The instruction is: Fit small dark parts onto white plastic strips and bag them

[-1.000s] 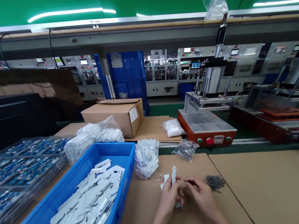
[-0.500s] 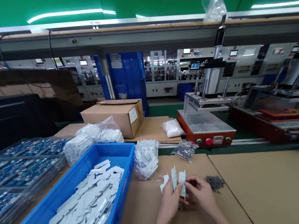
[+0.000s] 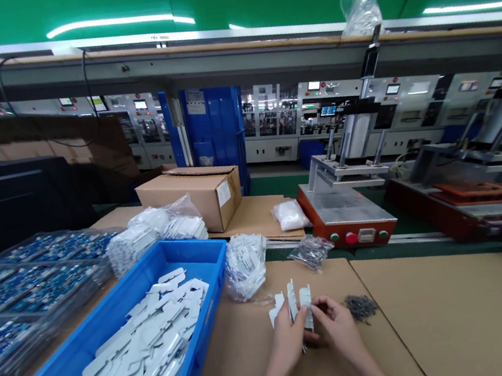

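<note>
My left hand (image 3: pixel 286 339) is closed on white plastic pieces (image 3: pixel 291 300) that stand up fanned between its fingers. Close on the right, my right hand (image 3: pixel 340 325) has its thumb and fingers pinched at the edge of the rightmost white piece (image 3: pixel 306 306); whether it holds a small part there is hidden. A pile of small dark grey parts (image 3: pixel 361 307) lies on the cardboard just right of my right hand. Left of my hands, a long blue bin (image 3: pixel 214 253) holds a heap of white plastic pieces (image 3: pixel 135 361).
Bags of white pieces (image 3: pixel 245 266) and a bag of dark parts (image 3: pixel 311 251) lie beyond my hands. Trays of blue circuit boards (image 3: pixel 39 275) are at the left. A cardboard box (image 3: pixel 192 198) and two orange-based presses (image 3: pixel 349 213) stand farther back.
Both hands keep nearly the same place. The fingers beneath the white pieces have shifted slightly.
</note>
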The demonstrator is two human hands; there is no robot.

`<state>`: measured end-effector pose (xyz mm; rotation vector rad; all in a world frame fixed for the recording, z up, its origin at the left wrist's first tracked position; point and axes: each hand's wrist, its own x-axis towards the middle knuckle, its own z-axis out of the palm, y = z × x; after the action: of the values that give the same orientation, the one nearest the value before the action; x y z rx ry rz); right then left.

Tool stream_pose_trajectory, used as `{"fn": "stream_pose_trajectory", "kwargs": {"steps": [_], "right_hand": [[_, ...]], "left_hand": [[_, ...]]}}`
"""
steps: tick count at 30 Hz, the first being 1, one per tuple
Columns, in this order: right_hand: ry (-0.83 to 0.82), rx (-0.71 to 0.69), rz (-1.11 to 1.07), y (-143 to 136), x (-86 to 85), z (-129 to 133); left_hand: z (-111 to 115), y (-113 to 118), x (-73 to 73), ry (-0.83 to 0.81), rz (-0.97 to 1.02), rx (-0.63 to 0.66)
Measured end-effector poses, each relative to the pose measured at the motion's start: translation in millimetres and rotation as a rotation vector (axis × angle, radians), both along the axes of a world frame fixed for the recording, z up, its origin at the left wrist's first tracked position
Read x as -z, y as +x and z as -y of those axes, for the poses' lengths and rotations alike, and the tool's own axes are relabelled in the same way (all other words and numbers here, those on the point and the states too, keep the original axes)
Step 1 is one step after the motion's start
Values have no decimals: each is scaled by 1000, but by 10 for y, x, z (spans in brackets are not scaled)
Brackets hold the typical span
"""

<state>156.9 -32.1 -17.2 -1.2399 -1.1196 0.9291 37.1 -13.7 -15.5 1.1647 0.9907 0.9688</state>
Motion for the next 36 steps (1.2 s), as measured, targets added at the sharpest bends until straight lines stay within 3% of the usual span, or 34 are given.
{"fn": "stream_pose_trajectory", "kwargs": {"steps": [7,13,17,23,26,32,36], "right_hand": [[49,79,-3,38,83,-43],[29,-4,-10,62,-4,-20],[-1,-102,120,28,-53,31],[99,-8,377,1,-81,100],[78,-42,412,11,-96,104],[6,-107,432,69,-30,42],[-69,-179,467,154,34,47]], "left_hand": [[16,-13,-42,41,-27,55],[-1,-13,-32,55,28,-3],[-27,-18,0,53,46,-51],[-15,-25,-10,49,36,7],[-11,-21,-5,42,-4,28],[-55,-98,-16,96,-210,-33],[-115,-229,-40,285,-497,-161]]}}
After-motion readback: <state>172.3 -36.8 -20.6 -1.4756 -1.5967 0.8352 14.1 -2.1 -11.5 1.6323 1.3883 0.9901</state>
